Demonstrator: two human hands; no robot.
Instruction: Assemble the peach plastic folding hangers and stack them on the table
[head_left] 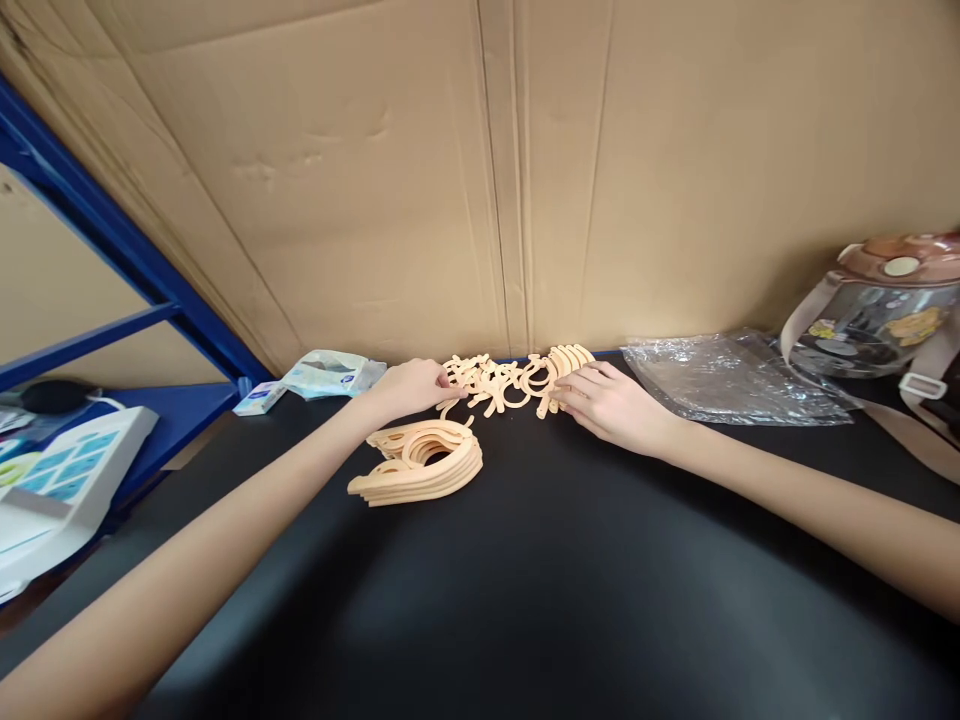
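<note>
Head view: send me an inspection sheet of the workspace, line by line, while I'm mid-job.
Surface: black tabletop, shadowed near the arms.
Job's things: stack of curved tan pieces at left; pile of small tan pieces behind it, between the hands.
Clutter: clear plastic bag and strapped bottle right; soft pack and small box left.
Hands: left hand, fingers at the pile's left edge; right hand, fingers at its right end; grips unclear.
Cables: white cord or tube, far left.
Surroundings: cardboard behind; blue frame left.
</note>
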